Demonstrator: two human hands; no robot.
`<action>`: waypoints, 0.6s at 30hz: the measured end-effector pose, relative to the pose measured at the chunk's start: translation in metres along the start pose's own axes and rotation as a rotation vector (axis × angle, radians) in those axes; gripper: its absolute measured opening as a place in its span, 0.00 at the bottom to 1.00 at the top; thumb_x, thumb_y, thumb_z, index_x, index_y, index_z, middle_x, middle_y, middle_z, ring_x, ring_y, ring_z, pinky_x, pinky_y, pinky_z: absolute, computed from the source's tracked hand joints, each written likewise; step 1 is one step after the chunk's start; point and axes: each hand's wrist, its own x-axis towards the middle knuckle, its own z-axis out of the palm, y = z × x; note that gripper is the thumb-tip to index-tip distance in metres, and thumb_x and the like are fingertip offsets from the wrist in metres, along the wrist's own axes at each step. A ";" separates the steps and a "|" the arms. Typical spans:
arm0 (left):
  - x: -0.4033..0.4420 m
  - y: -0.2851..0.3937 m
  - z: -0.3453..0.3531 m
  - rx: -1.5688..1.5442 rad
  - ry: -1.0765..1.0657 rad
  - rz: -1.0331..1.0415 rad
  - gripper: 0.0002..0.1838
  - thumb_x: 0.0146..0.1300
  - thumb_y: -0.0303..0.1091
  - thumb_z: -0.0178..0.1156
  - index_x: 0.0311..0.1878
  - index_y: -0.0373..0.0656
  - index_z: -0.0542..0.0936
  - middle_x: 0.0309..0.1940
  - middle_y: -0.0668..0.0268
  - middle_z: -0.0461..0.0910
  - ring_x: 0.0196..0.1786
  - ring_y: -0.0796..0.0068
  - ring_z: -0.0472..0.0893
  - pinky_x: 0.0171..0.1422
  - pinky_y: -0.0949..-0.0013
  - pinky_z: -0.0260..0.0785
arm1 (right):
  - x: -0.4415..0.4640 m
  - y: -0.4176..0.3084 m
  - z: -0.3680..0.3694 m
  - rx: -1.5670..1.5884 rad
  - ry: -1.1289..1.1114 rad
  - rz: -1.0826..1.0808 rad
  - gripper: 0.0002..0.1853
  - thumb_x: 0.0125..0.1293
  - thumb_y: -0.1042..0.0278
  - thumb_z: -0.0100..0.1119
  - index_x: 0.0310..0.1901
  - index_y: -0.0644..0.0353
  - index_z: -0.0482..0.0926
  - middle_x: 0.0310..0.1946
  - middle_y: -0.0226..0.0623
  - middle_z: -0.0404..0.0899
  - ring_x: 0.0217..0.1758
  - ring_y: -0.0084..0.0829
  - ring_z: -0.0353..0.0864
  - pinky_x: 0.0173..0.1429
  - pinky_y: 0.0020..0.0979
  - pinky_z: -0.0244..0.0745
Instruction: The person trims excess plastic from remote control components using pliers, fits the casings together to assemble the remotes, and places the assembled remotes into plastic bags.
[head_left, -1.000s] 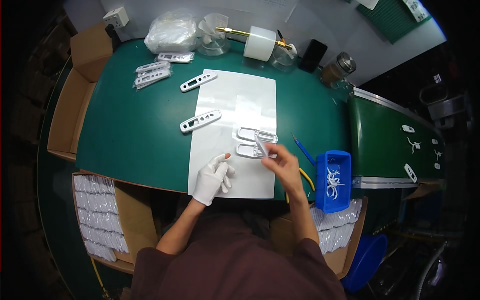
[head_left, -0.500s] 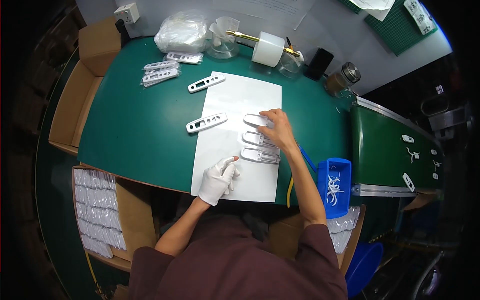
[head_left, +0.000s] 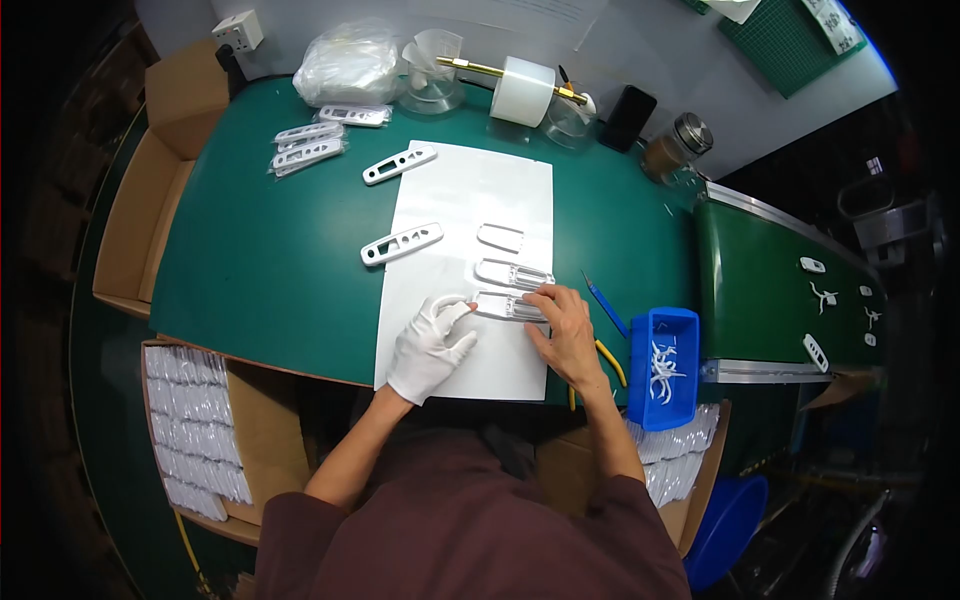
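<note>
Three white plastic casing pieces lie in a column on a white sheet of paper [head_left: 455, 360]: a small cover piece [head_left: 500, 237] at the top, an open-backed casing [head_left: 508, 273] in the middle, and the nearest casing [head_left: 500, 305]. My right hand [head_left: 565, 330] has its fingers and thumb about the right end of the nearest casing, partly hiding it. My left hand [head_left: 425, 350], in a white glove with a bare fingertip, reaches that casing's left end, its fingers apart. Two casings with cut-out holes [head_left: 402, 244] [head_left: 400, 165] lie across the paper's left edge.
A blue tray [head_left: 664, 415] of white scraps stands at right, beside a blue pen-like tool [head_left: 606, 303] and yellow-handled pliers [head_left: 610, 364]. A conveyor belt [head_left: 750, 290] runs beyond. Bagged casings [head_left: 307, 152], a film roll [head_left: 523, 91], and a jar [head_left: 677, 146] line the back.
My right hand has moved from the top piece down to the nearest casing. My left hand has come slightly closer to that casing and its fingers have spread.
</note>
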 end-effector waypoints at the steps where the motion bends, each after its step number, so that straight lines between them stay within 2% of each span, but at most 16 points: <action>1: 0.004 0.000 0.000 0.142 0.006 0.087 0.23 0.56 0.35 0.70 0.57 0.50 0.81 0.55 0.63 0.78 0.45 0.66 0.80 0.49 0.64 0.75 | -0.001 0.003 0.002 -0.009 0.007 -0.007 0.19 0.54 0.73 0.70 0.50 0.58 0.83 0.48 0.37 0.80 0.53 0.41 0.77 0.62 0.40 0.69; 2: 0.008 0.000 0.000 0.284 0.011 0.176 0.25 0.54 0.37 0.72 0.57 0.53 0.81 0.58 0.64 0.76 0.49 0.63 0.79 0.54 0.61 0.74 | -0.002 0.006 0.003 -0.017 0.015 -0.014 0.19 0.54 0.74 0.70 0.50 0.58 0.83 0.48 0.37 0.80 0.53 0.40 0.77 0.62 0.40 0.68; 3: 0.010 0.001 0.000 0.286 0.010 0.179 0.25 0.54 0.37 0.72 0.57 0.53 0.81 0.58 0.64 0.76 0.49 0.63 0.79 0.54 0.61 0.74 | -0.002 0.011 0.005 -0.016 0.018 -0.013 0.19 0.54 0.74 0.70 0.50 0.58 0.83 0.48 0.37 0.80 0.53 0.40 0.77 0.62 0.40 0.68; 5: 0.014 0.001 -0.001 0.417 -0.061 0.199 0.29 0.49 0.38 0.75 0.58 0.55 0.81 0.62 0.62 0.74 0.59 0.58 0.75 0.61 0.57 0.70 | 0.000 0.022 0.006 0.019 -0.052 -0.039 0.18 0.55 0.73 0.69 0.50 0.56 0.83 0.48 0.35 0.81 0.54 0.39 0.77 0.62 0.39 0.67; 9: 0.024 -0.001 0.002 0.517 -0.044 0.302 0.29 0.48 0.39 0.76 0.57 0.57 0.80 0.64 0.63 0.72 0.64 0.57 0.72 0.64 0.54 0.66 | 0.006 0.031 -0.002 0.107 -0.120 -0.014 0.17 0.56 0.72 0.69 0.49 0.56 0.84 0.48 0.34 0.81 0.54 0.38 0.77 0.63 0.39 0.66; 11: 0.030 -0.004 0.004 0.527 -0.107 0.354 0.30 0.51 0.41 0.73 0.61 0.57 0.79 0.67 0.66 0.67 0.69 0.58 0.65 0.66 0.47 0.63 | 0.009 0.037 -0.003 0.191 -0.152 -0.007 0.16 0.56 0.71 0.70 0.48 0.56 0.84 0.48 0.35 0.82 0.53 0.38 0.78 0.62 0.38 0.67; 12: 0.034 -0.004 0.005 0.528 -0.107 0.355 0.30 0.51 0.41 0.73 0.61 0.57 0.79 0.67 0.66 0.67 0.69 0.58 0.65 0.66 0.47 0.63 | 0.010 0.040 -0.004 0.192 -0.151 -0.008 0.16 0.56 0.71 0.70 0.48 0.56 0.84 0.48 0.35 0.82 0.53 0.38 0.78 0.62 0.38 0.67; 14: 0.041 -0.002 0.007 0.538 -0.004 0.482 0.24 0.47 0.36 0.74 0.51 0.54 0.82 0.60 0.65 0.74 0.62 0.59 0.72 0.61 0.54 0.67 | 0.011 0.043 -0.005 0.259 -0.198 0.022 0.18 0.56 0.71 0.70 0.50 0.56 0.84 0.50 0.37 0.82 0.56 0.40 0.78 0.60 0.37 0.73; 15: 0.044 -0.003 0.008 0.539 -0.004 0.484 0.24 0.47 0.36 0.74 0.51 0.54 0.82 0.60 0.65 0.74 0.62 0.59 0.72 0.61 0.54 0.67 | 0.011 0.042 -0.006 0.259 -0.196 0.022 0.18 0.56 0.71 0.70 0.50 0.56 0.84 0.50 0.37 0.82 0.56 0.40 0.78 0.60 0.37 0.73; 17: 0.048 -0.005 0.010 0.467 -0.014 0.539 0.14 0.49 0.34 0.72 0.41 0.52 0.84 0.46 0.69 0.80 0.50 0.62 0.78 0.55 0.55 0.69 | 0.011 0.039 -0.009 0.252 -0.223 0.047 0.18 0.55 0.72 0.70 0.50 0.56 0.84 0.50 0.38 0.82 0.55 0.40 0.79 0.58 0.36 0.75; 18: 0.049 -0.006 0.010 0.467 -0.015 0.541 0.14 0.49 0.34 0.72 0.41 0.52 0.84 0.46 0.69 0.80 0.50 0.62 0.78 0.55 0.55 0.69 | 0.010 0.037 -0.009 0.252 -0.222 0.048 0.18 0.55 0.72 0.70 0.50 0.56 0.84 0.50 0.38 0.82 0.55 0.40 0.79 0.58 0.36 0.75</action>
